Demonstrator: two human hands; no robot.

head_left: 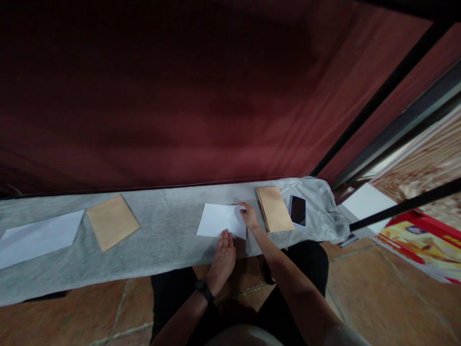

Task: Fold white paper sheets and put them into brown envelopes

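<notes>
A white sheet of paper (220,220) lies on the grey cloth-covered bench (169,240) in front of me. My left hand (223,259) rests with fingers stretched out, its fingertips on the sheet's near edge; a black watch is on that wrist. My right hand (248,216) pinches the sheet's far right corner, which is lifted slightly. To the right of that hand lies a stack of brown envelopes (274,208).
A dark phone (297,210) lies right of the envelope stack. Further left are a single brown envelope (112,221) and a large white sheet (38,237). A dark red curtain (162,96) hangs behind the bench. More paper and a red poster (421,242) lie on the tiled floor at right.
</notes>
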